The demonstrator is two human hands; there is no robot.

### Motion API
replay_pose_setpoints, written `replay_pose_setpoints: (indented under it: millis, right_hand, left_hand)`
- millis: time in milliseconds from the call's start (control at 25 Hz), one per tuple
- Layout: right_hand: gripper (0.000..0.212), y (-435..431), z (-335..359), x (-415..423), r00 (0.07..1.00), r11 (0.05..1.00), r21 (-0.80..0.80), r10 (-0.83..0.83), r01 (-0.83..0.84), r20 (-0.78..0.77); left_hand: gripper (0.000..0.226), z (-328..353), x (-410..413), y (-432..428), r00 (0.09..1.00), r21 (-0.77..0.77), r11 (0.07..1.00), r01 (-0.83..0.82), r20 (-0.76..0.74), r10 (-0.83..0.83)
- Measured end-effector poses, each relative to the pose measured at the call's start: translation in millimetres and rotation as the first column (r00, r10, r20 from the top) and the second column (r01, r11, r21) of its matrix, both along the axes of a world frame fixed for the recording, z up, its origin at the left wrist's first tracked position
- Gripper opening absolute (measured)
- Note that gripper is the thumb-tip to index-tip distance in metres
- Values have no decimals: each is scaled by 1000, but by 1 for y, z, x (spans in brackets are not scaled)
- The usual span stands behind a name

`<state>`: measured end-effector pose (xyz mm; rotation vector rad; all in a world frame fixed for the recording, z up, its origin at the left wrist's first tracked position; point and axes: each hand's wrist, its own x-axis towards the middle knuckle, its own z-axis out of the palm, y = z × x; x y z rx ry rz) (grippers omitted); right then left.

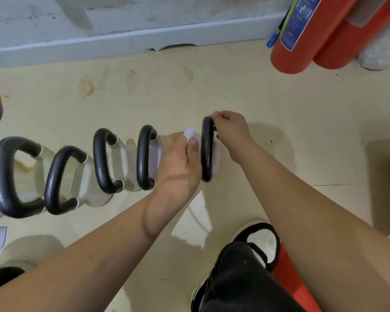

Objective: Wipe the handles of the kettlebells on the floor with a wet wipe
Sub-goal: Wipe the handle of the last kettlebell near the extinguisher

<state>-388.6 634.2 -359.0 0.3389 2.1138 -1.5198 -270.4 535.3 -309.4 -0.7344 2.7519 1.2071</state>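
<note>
steadying the rightmost kettlebell handle (pixel 207 149) at its far end with the right hand (pixel 231 131), fingers pinching closed around the bar. clutching a bunched wet wipe (pixel 189 132) in the closed left hand (pixel 178 163), just beside that handle, contact unclear. standing in a tight row on the floor (pixel 279 104), four more kettlebells (pixel 104 161). risking a skipped inner curve, or nudging the neighbouring handle (pixel 145 157) with the left wrist and tipping it.

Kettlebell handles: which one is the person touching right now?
The rightmost handle: the right hand grips its top, and the left hand holds the wipe beside it.
</note>
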Motion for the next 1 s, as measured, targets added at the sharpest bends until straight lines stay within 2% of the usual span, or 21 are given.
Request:
replay_pose_setpoints:
  millis: [40, 120, 200, 280, 320, 440, 520, 640, 680, 760, 880, 1000]
  right_hand:
    - [32, 1, -4, -2, 999, 999, -39, 0, 2, 38]
    - [30, 0, -12, -6, 998, 997, -77, 4, 0, 57]
    - [30, 0, -19, -6, 998, 993, -116, -10, 17, 60]
    - [27, 5, -28, -4, 998, 986, -167, -7, 18, 66]
    - [28, 7, -31, -3, 997, 979, -203, 7, 9, 79]
    - [32, 17, -37, -3, 997, 960, -280, 42, -20, 72]
    - [28, 17, -39, -2, 996, 949, -309, 72, -52, 54]
    - [20, 19, -39, 2, 996, 941, -332, 84, -67, 36]
    - [20, 19, -39, 3, 995, 939, -333, 97, -81, 32]
    - [20, 19, -38, 3, 995, 943, -323, 97, -82, 29]
    - [19, 20, -39, 2, 996, 945, -323, 72, -54, 45]
    - [23, 20, -40, 2, 996, 942, -331, 76, -57, 43]
  left_hand:
    - [22, -6, -1, 4, 1000, -6, 1000, -19, -7, 18]
    - [19, -20, 5, 18, 1000, 112, 994, 1, 1, -2]
    - [29, -25, 19, 32, 993, 243, 968, 56, -112, -29]
    - [27, -24, 25, 34, 977, 266, 962, 65, -215, -7]
    - [25, -24, 24, 32, 976, 253, 967, 13, -213, 42]
    - [8, -13, 0, 31, 966, 329, 916, -231, -34, 256]
    - [7, -8, -30, 28, 949, 360, 881, -307, 50, 311]
    - [38, -5, -72, 16, 914, 410, 817, -405, 162, 372]
    - [41, -7, -78, 14, 905, 421, 801, -426, 197, 378]
    - [30, -11, -73, 15, 921, 395, 835, -383, 238, 310]
    - [31, -18, -43, 35, 956, 323, 917, -233, 251, 154]
    - [24, -18, -1, 49, 986, 160, 977, -139, 110, 123]
